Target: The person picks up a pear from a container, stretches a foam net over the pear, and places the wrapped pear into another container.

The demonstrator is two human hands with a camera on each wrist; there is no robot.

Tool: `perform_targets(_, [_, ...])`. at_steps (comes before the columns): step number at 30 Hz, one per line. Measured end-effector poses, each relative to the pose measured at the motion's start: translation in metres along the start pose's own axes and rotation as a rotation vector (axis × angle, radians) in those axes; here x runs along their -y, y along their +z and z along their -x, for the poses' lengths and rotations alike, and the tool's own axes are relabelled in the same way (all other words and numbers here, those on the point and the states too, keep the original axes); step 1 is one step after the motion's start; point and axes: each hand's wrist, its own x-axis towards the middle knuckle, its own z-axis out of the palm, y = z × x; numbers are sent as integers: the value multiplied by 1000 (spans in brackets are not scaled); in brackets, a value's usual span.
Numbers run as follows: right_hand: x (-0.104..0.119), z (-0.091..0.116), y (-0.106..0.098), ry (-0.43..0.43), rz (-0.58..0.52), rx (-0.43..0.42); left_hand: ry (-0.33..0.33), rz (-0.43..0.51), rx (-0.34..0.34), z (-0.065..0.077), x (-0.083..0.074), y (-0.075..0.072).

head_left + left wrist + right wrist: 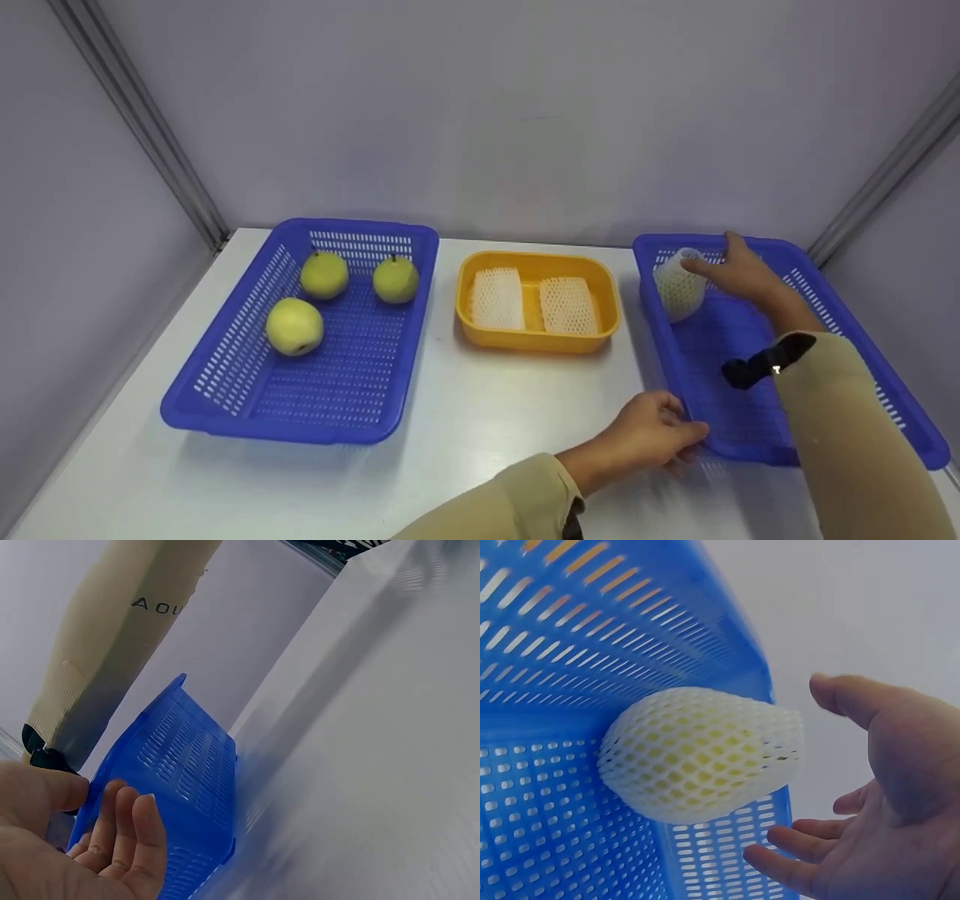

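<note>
Your left hand point(649, 431) pinches the right blue basket point(716, 337) at its near-left corner; your right hand point(739, 274) is spread, with hold of nothing.
Nearest you, your left thumb lies over the rim with the fingers curled beneath it. Across the white table point(487, 420), the left blue basket point(330, 397) holds three yellow-green pears point(295, 327). Between the baskets, the orange tub point(536, 341) contains two white foam nets point(496, 300) side by side. Farther back, the netted fruit point(694, 757) sits in the right basket's far-left corner, your right thumb and fingers wide apart just beside it. The pale wall point(525, 150) stands behind.
</note>
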Motion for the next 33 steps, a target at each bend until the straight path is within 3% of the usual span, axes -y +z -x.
perform_targets(3, [4,3,-3,9,-9,-44,-27,-144,55,4,-4,-10])
perform_targets(8, [15,8,-3,-8,-53,-123,-54,-420,175,16,-25,-40])
perform_targets(14, [35,18,0,-100,-163,-215,-44,-550,308,42,-60,-79])
perform_targets(17, [50,25,4,-159,-213,-275,-12,-622,332,58,-79,-101])
perform_targets(21, [73,34,13,-210,-281,-292,27,-682,300,80,-104,-137])
perform_targets(26, [98,45,30,-275,-350,-216,31,-779,241,104,-130,-191])
perform_targets(29, [111,53,42,-303,-417,-130,23,-811,144,111,-139,-225])
perform_targets(33, [133,61,68,-313,-512,13,7,-862,-41,116,-144,-280])
